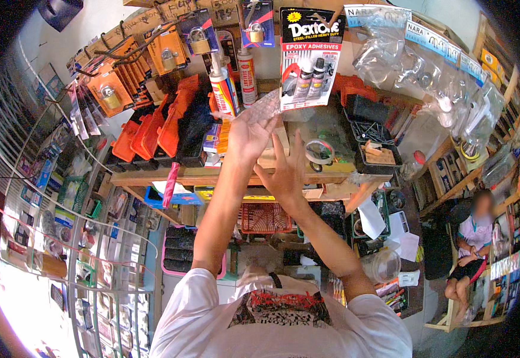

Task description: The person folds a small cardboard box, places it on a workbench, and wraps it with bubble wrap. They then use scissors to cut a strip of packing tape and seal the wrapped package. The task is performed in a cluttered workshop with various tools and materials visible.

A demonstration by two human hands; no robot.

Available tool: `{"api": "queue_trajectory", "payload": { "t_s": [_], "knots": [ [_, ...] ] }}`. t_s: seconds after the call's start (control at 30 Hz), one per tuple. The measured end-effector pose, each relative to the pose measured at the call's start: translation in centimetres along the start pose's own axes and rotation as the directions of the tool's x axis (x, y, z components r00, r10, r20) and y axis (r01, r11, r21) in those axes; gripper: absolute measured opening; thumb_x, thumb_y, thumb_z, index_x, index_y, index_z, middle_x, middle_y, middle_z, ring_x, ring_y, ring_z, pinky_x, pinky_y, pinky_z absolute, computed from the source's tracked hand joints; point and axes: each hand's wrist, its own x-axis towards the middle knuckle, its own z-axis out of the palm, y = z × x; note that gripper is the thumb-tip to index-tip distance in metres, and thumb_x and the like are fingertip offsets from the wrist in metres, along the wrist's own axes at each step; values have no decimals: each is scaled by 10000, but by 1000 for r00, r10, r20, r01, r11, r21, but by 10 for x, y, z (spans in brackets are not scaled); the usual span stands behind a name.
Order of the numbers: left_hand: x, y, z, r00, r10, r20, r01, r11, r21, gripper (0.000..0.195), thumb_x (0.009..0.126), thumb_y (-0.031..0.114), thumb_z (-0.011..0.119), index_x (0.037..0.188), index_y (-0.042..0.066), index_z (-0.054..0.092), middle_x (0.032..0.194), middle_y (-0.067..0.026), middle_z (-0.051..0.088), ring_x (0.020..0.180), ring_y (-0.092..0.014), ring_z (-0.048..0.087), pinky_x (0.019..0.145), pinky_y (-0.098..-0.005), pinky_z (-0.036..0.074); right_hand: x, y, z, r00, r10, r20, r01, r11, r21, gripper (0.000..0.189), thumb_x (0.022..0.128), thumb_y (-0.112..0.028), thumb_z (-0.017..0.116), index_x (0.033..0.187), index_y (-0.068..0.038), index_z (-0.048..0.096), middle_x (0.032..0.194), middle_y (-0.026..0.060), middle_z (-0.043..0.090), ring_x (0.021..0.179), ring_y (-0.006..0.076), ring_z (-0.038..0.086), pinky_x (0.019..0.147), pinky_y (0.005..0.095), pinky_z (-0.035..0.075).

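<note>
My left hand (252, 139) is raised over the wooden shelf with its palm showing. A piece of clear, crinkled plastic (262, 106) lies against its fingers, and whether they grip it is unclear. Just to the right and lower, my right hand (287, 172) has its fingers apart and holds nothing I can see. A carded Dextone epoxy adhesive pack (312, 58) hangs right above the hands, overlapping the plastic. A silicone sealant cartridge (223, 89) stands behind my left hand. A roll of tape (319, 152) sits to the right of my right hand.
Orange-fronted black bins (137, 138) line the left of the wooden shelf (179, 175). A black bin of screws (369, 129) stands at right. Carded padlocks (168, 58) and plastic bags (421, 74) hang overhead. A seated person (470, 250) is at far right, beside wooden racks.
</note>
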Motion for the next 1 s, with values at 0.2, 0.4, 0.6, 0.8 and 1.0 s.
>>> {"api": "queue_trajectory", "payload": {
  "t_s": [0.2, 0.4, 0.6, 0.8, 1.0],
  "knots": [
    [15, 7, -2, 998, -10, -63, 6, 998, -56, 462, 1122, 229, 298, 1446, -62, 451, 1447, -217, 582, 1350, -352, 555, 1178, -466, 417, -2, 7, 33, 996, 69, -64, -69, 998, 13, 849, 793, -499, 836, 1475, -115, 506, 1562, 344, 320, 1394, 526, 402, 1073, 599, 419],
    [26, 13, -23, 999, -29, -21, 29, 1000, 1, 448, 1098, 212, 308, 1433, -47, 454, 1451, -201, 566, 1368, -339, 521, 1200, -509, 354, 18, 7, 7, 983, 153, -102, -136, 978, 157, 670, 797, -359, 847, 1334, -44, 598, 1355, 251, 553, 1273, 411, 543, 1048, 513, 458],
    [13, 15, -32, 998, -50, -29, 50, 999, 18, 434, 1113, 224, 345, 1443, -28, 474, 1470, -169, 573, 1348, -307, 557, 1157, -470, 438, -8, 34, -69, 704, 637, 315, -543, 196, 817, 545, 936, -362, 731, 1344, -36, 575, 1288, 94, 631, 1177, 217, 615, 991, 391, 504],
    [-49, -13, -62, 991, -133, 9, 133, 990, 51, 420, 1089, 308, 469, 1442, 83, 503, 1505, -124, 540, 1398, -319, 496, 1200, -504, 368, -32, 40, -139, 556, 565, 609, -428, -433, 793, 620, 1003, -526, 600, 1421, -69, 564, 1404, 104, 636, 1256, 260, 629, 1002, 435, 551],
    [-89, -76, -156, 969, -71, 237, -16, 937, 349, 519, 1097, 406, 436, 1493, 73, 396, 1506, -122, 528, 1367, -327, 519, 1131, -581, 383, -26, 60, -157, 543, 458, 704, -458, -542, 705, 624, 1010, -565, 571, 1428, -102, 567, 1416, 108, 629, 1258, 282, 623, 993, 467, 552]
  ]
}}
